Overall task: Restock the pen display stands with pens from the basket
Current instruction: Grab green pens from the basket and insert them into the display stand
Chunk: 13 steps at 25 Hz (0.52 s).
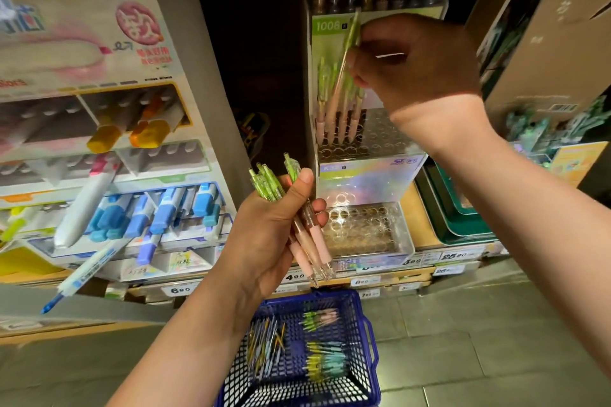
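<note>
Head view: your right grip (413,66) is pinched on a single green-and-pink pen (351,38). You hold it tilted over the upper tier (390,135) of the clear pen stand, where a few matching standing pens (344,116) fill holes at the left. Your left grip (271,235) is clamped round a bundle of the same pens (315,238), lower down and just in front of the stand's lower tier (363,228). The blue basket (362,324) sits on the floor below you, with loose pens (325,363) lying in it.

By my reading you're mid-restock. The next move calls for bringing the tip down and straightening the pen into a free hole beside the standing ones, without knocking them.

That single pen is motion-blurred and its tip is lost among the others, so I can't tell whether it has reached a hole. The back of your hand hides most of the pinch.
</note>
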Each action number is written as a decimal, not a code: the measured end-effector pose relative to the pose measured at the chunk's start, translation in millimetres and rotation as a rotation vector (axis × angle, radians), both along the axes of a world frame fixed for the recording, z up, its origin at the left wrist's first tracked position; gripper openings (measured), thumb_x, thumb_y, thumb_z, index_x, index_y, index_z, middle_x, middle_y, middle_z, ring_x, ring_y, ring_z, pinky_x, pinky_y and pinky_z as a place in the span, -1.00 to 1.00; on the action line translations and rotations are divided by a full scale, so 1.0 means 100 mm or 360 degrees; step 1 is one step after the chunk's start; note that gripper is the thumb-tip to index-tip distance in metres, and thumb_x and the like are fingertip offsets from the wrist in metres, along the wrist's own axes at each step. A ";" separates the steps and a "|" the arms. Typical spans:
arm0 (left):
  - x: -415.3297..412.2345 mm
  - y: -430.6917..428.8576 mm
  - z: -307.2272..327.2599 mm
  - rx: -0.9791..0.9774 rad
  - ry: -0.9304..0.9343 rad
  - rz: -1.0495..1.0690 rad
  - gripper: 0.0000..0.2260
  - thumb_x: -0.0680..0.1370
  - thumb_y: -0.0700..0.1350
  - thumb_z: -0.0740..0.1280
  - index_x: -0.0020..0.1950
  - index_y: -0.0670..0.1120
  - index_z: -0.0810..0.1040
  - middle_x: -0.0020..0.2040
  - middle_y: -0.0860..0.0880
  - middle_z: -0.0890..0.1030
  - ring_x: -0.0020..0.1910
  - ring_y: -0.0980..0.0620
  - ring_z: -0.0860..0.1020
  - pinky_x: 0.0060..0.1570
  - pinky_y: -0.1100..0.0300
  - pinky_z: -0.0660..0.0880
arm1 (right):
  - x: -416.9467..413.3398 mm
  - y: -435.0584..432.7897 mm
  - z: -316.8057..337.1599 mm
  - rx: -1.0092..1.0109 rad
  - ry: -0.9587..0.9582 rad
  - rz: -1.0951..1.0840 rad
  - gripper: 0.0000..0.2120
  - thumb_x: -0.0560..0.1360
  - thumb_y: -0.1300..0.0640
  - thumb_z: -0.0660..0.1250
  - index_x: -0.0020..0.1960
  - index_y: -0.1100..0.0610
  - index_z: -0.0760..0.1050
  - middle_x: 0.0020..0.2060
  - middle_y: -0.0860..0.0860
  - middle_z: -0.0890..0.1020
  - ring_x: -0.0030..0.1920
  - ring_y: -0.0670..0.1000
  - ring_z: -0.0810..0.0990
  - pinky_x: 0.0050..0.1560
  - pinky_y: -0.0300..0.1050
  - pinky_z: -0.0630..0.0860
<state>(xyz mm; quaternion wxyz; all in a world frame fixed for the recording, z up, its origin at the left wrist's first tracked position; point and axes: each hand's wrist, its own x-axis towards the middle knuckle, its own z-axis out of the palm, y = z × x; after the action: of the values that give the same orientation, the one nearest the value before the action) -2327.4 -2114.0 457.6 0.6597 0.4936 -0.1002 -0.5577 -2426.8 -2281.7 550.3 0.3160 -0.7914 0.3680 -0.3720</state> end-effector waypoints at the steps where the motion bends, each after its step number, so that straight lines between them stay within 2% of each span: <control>1: 0.00 0.00 0.00 0.0005 -0.0005 -0.0002 -0.78 0.50 -0.02 0.47 -0.03 -0.15 0.56 -0.27 -0.14 0.56 -0.32 -0.03 0.55 -0.27 0.17 0.59 | 0.02 0.03 -0.02 -0.0053 0.0047 -0.0011 -0.83 0.55 0.09 0.41 0.10 0.10 0.69 -0.06 -0.03 0.74 -0.06 -0.10 0.71 0.16 -0.11 0.59; 3: 0.01 0.00 -0.01 0.0015 -0.0009 -0.0009 -0.73 0.54 0.00 0.43 0.07 -0.16 0.48 -0.27 -0.15 0.55 -0.33 -0.03 0.54 -0.28 0.18 0.58 | 0.04 0.08 -0.02 -0.0143 0.0133 -0.0013 -0.83 0.55 0.06 0.41 0.09 0.06 0.70 -0.07 -0.06 0.74 -0.07 -0.14 0.69 0.16 -0.21 0.56; 5: 0.02 0.00 0.00 0.0033 0.0003 0.0001 -0.71 0.57 0.00 0.40 0.16 -0.15 0.48 -0.26 -0.15 0.59 -0.32 -0.04 0.58 -0.23 0.15 0.61 | 0.07 0.11 -0.02 -0.0165 0.0255 0.0026 -0.83 0.54 0.05 0.41 0.09 0.06 0.70 -0.06 -0.05 0.74 -0.03 -0.10 0.69 0.18 -0.18 0.54; 8: 0.04 0.01 -0.01 0.0079 0.0056 0.0044 -0.64 0.60 -0.09 0.38 0.31 -0.27 0.50 -0.20 -0.18 0.65 -0.26 -0.05 0.64 -0.14 0.09 0.64 | 0.12 0.15 -0.08 -0.0192 0.0576 0.0067 -0.81 0.56 0.06 0.38 0.10 0.09 0.69 -0.02 0.00 0.74 0.04 0.00 0.68 0.22 -0.13 0.46; 13: 0.03 0.02 -0.01 0.0060 0.0059 0.0080 -0.71 0.59 -0.18 0.39 0.28 -0.25 0.52 -0.17 -0.19 0.64 -0.18 -0.08 0.64 -0.11 0.08 0.62 | 0.14 0.17 -0.14 -0.0188 0.0723 0.0040 -0.79 0.58 0.05 0.33 -0.01 0.13 0.71 -0.11 0.05 0.74 -0.02 0.09 0.67 0.17 -0.01 0.48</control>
<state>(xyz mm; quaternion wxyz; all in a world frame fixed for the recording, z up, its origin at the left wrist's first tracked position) -2324.2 -2112.3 456.8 0.6659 0.4978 -0.0649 -0.5518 -2413.3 -2264.8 536.6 0.1829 -0.8764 0.3974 -0.2014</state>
